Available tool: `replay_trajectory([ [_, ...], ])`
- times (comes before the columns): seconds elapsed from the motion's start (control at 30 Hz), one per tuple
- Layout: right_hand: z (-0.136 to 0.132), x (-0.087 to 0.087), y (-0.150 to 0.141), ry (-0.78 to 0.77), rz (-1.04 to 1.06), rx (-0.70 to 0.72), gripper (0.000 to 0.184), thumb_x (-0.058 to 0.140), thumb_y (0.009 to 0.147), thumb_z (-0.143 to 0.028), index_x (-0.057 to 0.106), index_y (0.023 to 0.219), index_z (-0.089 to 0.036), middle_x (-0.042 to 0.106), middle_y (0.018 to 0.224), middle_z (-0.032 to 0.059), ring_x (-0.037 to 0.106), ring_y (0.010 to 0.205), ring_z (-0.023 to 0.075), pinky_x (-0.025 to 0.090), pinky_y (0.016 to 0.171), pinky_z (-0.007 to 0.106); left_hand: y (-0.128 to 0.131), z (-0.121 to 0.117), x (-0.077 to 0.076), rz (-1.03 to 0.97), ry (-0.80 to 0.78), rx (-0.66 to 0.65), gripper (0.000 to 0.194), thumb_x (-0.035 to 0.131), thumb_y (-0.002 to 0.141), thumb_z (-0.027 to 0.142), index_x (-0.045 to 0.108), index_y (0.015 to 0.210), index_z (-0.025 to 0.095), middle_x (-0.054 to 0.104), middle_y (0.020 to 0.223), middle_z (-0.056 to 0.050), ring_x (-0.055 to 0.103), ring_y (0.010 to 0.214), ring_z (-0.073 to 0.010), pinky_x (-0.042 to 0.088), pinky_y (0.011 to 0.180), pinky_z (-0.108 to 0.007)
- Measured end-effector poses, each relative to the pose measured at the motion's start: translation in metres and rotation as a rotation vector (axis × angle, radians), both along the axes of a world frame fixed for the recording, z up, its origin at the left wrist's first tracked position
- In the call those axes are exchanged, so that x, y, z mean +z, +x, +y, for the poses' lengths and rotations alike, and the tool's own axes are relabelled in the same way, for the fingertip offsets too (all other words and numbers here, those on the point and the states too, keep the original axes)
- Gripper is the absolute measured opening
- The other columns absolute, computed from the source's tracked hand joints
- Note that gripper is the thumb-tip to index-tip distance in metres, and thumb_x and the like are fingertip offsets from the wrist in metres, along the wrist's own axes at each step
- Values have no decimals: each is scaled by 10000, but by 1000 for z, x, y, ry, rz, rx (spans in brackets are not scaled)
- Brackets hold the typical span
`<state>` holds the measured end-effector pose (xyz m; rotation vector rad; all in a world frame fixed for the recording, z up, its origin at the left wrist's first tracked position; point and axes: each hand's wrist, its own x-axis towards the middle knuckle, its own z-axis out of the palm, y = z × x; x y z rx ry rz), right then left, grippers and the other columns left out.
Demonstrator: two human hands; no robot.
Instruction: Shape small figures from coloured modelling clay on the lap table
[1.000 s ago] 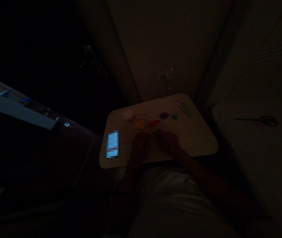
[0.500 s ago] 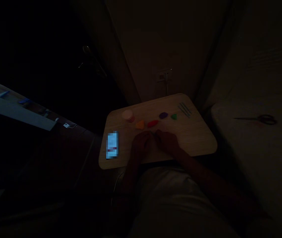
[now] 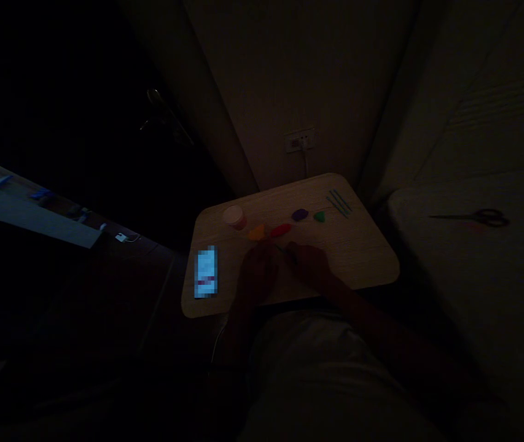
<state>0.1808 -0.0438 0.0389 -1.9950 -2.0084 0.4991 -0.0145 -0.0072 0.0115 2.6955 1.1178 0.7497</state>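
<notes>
In dim light, both my hands rest low over a small wooden table (image 3: 363, 258). My right hand (image 3: 308, 263) is closed around a thin pale stick-like tool (image 3: 281, 248), whose tip points left toward my other hand. My left hand (image 3: 257, 273) has its fingers curled in; what it holds, if anything, is too dark to make out. Just beyond the fingers lie a flat orange triangular piece (image 3: 257, 232) and a red oval piece (image 3: 281, 230). Farther right are a purple rounded piece (image 3: 300, 215) and a small green piece (image 3: 319, 217).
A lidded pinkish tub (image 3: 234, 217) stands at the table's back left, with a lit phone (image 3: 206, 272) nearer me. Several thin greenish sticks (image 3: 339, 202) lie at the back right. Scissors (image 3: 478, 217) rest on a pale surface to the right. A wall socket (image 3: 299, 141) holds a plugged cable.
The whole view has shifted slightly, so the table sits a little farther left. My hands stay close together, with small finger movements; the tool's tip shows more clearly than half a second ago.
</notes>
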Motion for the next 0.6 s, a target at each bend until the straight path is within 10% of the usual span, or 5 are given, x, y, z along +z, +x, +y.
replay_trajectory([
  [0.6, -1, -3, -1, 34, -26, 7, 311, 416, 1062, -401, 645, 1177, -226, 784, 1028, 98, 726, 917, 258, 425, 740, 321, 1, -12, 7, 273, -126, 54, 658, 445, 1053, 378, 248, 1657, 209, 318, 1706, -138, 249, 1610, -288, 252, 1293, -554],
])
